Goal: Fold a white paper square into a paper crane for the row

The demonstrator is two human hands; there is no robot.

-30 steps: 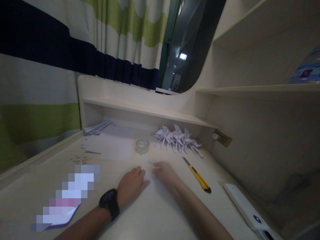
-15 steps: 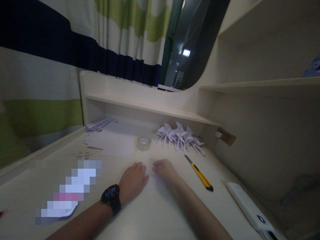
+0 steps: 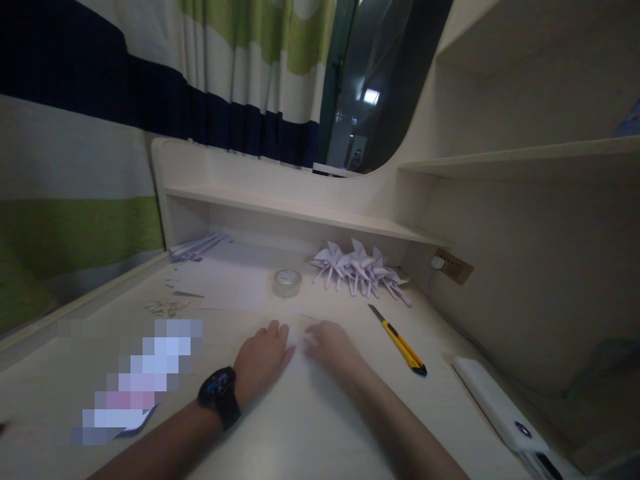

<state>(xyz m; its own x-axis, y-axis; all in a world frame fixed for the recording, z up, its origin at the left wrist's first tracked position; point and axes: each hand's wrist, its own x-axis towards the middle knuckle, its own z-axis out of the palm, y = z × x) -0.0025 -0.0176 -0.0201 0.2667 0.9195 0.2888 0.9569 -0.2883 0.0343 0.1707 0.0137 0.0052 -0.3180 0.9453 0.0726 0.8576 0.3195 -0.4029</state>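
A small piece of white paper lies on the desk between my hands, its outline faint against the pale top. My left hand, with a black watch on its wrist, holds the paper down with bent fingers at its left side. On the right side, the fingers of my right hand are curled in at the paper, blurred by motion. A roll of clear tape lies beyond the hands. To the right is a yellow utility knife, blade out.
Folded paper pinwheels lie at the back. White sheets and paper strips are at back left, with small pale bits nearer. A pixelated phone-like object is front left; a white device lies right.
My right fingers have shifted slightly over the paper and are more blurred. The left hand keeps its place on the paper. The whole view has moved a little.
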